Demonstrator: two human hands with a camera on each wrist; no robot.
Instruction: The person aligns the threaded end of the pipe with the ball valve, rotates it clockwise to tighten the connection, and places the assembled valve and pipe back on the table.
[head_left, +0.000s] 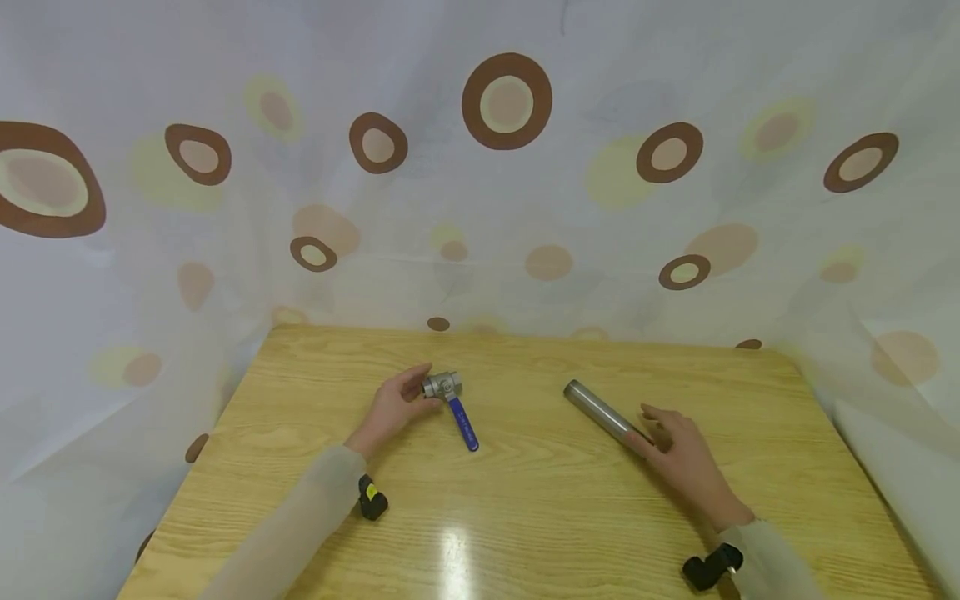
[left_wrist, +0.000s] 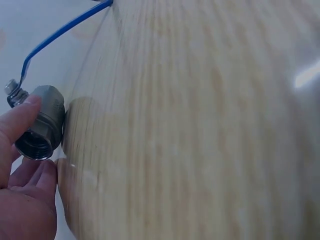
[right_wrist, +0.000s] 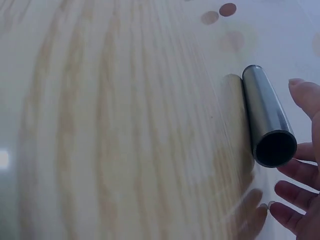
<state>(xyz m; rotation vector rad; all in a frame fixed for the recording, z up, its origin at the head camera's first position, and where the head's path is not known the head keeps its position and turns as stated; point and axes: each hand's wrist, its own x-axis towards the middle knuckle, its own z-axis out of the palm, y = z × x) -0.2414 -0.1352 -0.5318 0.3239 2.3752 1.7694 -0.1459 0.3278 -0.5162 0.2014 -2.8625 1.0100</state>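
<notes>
The wooden table point(head_left: 540, 500) bears a blue-handled valve point(head_left: 444, 385) and hollow tube point(head_left: 598, 410).

Head view evenly bright, fairly sharp; table point(head_left: 525, 492) glare point(head_left: 455, 562) at 6 o'clock. Wrist views bluish, hazy, soft; glare near 2–3 o'clock left, 8–9 right.

Tube point(head_left: 597, 408) and valve point(head_left: 444, 385) look metal, the table point(head_left: 555, 508) glossy, grained wood
</notes>
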